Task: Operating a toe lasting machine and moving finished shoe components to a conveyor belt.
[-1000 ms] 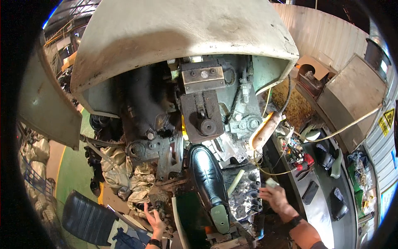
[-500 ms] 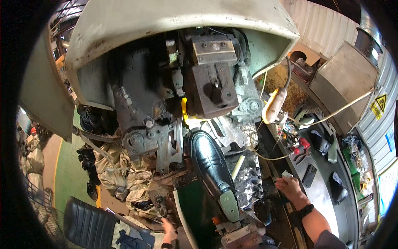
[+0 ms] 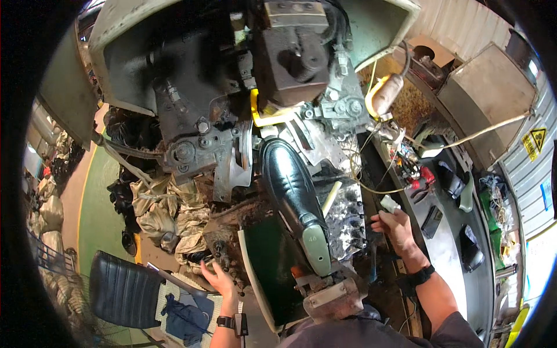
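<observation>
A glossy black shoe upper [image 3: 288, 182] is stretched over a green shoe last [image 3: 316, 248]. It lies in the middle of a dark machine, its toe pointing away beneath the heavy metal head [image 3: 293, 64]. To the right of the shoe, my right hand [image 3: 398, 233] is closed on a small whitish piece [image 3: 390, 203] whose kind I cannot make out. My left hand [image 3: 219, 281] is off to the lower left, apart from the shoe, its fingers spread and holding nothing. A pale stick [image 3: 332, 198] rests beside the upper.
A work lamp [image 3: 383, 97] with a yellow edge hangs right of the machine head. On the right-hand bench are red-handled pliers [image 3: 422, 181], a dark phone-like slab [image 3: 431, 222] and dark shoe parts [image 3: 473, 255]. A black-backed chair [image 3: 125, 294] stands at lower left, near beige sacks [image 3: 154, 214].
My left hand has come further into view and moved up, fingers spread. My right hand has risen with the whitish piece. The whole scene has shifted upward as the view tilted down.
</observation>
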Available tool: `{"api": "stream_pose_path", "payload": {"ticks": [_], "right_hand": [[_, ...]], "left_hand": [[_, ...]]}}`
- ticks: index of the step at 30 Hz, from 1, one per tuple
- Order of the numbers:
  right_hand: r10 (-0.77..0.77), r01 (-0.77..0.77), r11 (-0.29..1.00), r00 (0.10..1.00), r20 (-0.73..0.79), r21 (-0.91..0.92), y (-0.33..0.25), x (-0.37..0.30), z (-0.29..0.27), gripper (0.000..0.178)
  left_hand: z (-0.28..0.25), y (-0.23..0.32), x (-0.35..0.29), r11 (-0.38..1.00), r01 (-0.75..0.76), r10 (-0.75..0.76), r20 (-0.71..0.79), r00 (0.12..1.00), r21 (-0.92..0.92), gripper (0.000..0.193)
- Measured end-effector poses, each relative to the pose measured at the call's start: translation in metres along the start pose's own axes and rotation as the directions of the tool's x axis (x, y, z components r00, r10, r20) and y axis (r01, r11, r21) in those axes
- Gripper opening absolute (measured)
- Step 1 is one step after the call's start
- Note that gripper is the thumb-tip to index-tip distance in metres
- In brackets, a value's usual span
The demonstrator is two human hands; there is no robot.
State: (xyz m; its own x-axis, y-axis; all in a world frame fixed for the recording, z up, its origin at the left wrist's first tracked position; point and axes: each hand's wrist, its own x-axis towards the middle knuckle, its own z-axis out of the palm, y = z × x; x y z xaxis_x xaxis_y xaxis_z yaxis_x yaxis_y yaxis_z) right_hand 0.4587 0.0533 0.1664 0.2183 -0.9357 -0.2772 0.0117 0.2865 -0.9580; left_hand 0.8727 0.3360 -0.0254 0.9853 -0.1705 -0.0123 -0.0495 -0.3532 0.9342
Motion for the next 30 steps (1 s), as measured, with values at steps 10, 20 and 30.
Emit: {"api": "stream_pose_path", "payload": {"ticks": [10, 20, 30], "right_hand": [[-0.310, 0.426, 0.788, 0.898, 0.312, -0.444, 0.033, 0.005, 0.048, 0.024], [-0.496, 0.607, 0.492, 0.785, 0.372, -0.624, 0.040, -0.008, 0.049, 0.028], [-0.443, 0.542, 0.629, 0.839, 0.316, -0.557, 0.042, -0.005, 0.046, 0.026]], "left_hand": [[0.037, 0.281, -0.130, 0.846, -0.107, 0.449, 0.588, 0.673, -0.523, 0.085], [0.079, 0.276, -0.173, 0.775, -0.599, 0.628, 0.350, 0.695, -0.201, 0.096], [0.078, 0.288, -0.184, 0.835, -0.520, 0.548, 0.375, 0.748, -0.183, 0.095]]}}
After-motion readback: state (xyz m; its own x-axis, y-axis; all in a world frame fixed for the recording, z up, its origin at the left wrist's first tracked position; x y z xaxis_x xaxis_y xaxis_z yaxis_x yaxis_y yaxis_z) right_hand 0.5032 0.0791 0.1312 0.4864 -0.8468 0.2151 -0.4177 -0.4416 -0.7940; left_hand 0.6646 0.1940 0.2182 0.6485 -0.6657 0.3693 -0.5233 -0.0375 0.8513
